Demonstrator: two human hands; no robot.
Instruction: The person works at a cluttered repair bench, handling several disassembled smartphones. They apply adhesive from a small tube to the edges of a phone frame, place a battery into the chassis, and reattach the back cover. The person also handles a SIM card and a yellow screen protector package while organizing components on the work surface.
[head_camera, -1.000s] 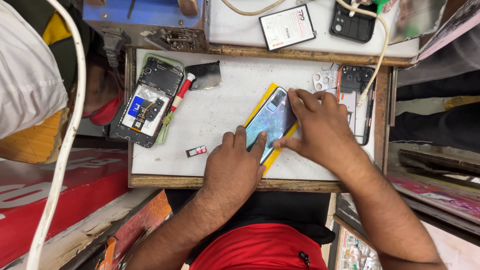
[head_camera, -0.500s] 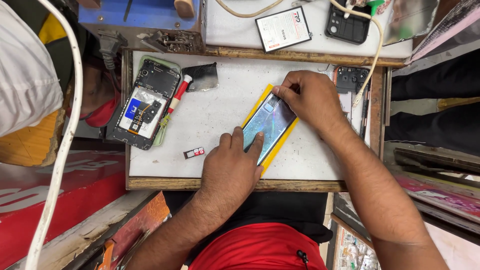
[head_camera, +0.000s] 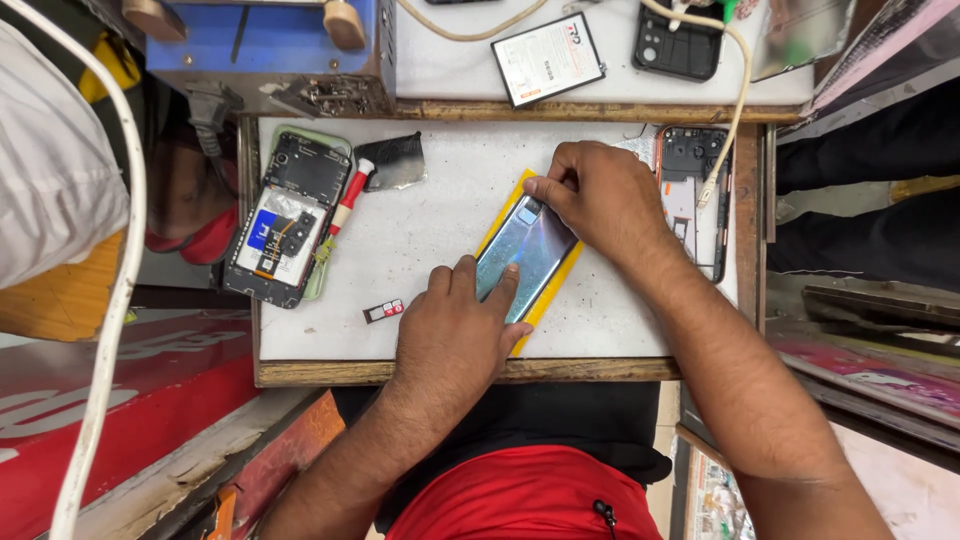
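A phone (head_camera: 527, 252) with a shiny blue-grey back lies slanted on a yellow pad (head_camera: 556, 290) on the white work board (head_camera: 430, 225). My left hand (head_camera: 452, 335) rests on its near end, with the fingers pressing flat on the back. My right hand (head_camera: 603, 195) is at the far end, fingertips pinched at the top edge by the camera cutout. What the fingertips pinch is too small to tell.
An opened phone (head_camera: 285, 215) with bare internals lies at the left, beside a red-handled screwdriver (head_camera: 346, 198) and a dark metal plate (head_camera: 396, 160). A small card tray (head_camera: 384, 311) lies near the front. A phone frame (head_camera: 695, 190) sits at the right, with a battery (head_camera: 548, 58) and a cable (head_camera: 737, 95) behind.
My right hand has moved from the phone's right side up to its far end. My left hand has stayed on the near end, and the phone has barely shifted.
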